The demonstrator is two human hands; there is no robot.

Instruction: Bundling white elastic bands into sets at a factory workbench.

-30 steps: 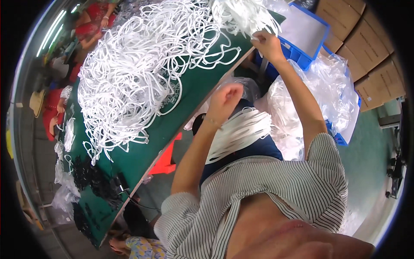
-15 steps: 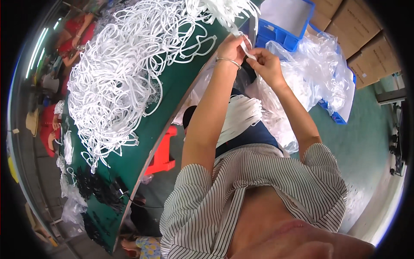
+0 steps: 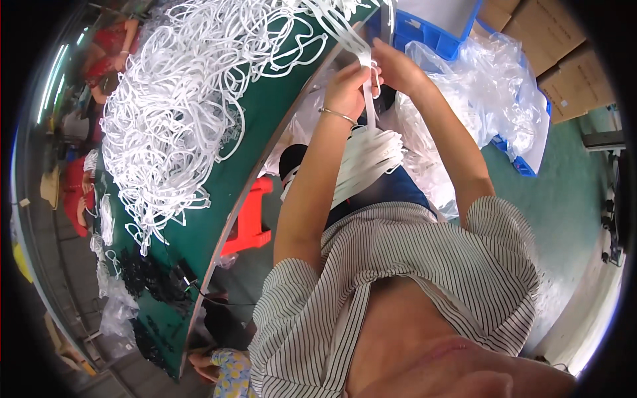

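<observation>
My left hand [image 3: 349,91] is closed round a bundle of white cords [image 3: 362,58]; the strands fan out above it and a flat white tail hangs below. Close beside it on the right, my right hand [image 3: 397,67] is raised with its back partly toward me, and most of its fingers are hidden. A small white loop [image 3: 376,73] shows between the two hands. Across my lap lies a thick bunch of white cords [image 3: 368,162]. To the left, a large tangled heap of white cords [image 3: 172,113] covers much of the green table [image 3: 222,192].
A red stool [image 3: 249,219] stands under the table edge. Clear plastic bags [image 3: 488,99], a blue crate [image 3: 424,36] and cardboard boxes [image 3: 577,86] are at the right. Black cords [image 3: 152,278] lie on the table's near end. Other people sit beyond the table.
Both hands have come apart slightly, the left moving lower with the bundle. The right hand has left its pinch on the white strip and turned upward. The bundle's tail now hangs toward my lap.
</observation>
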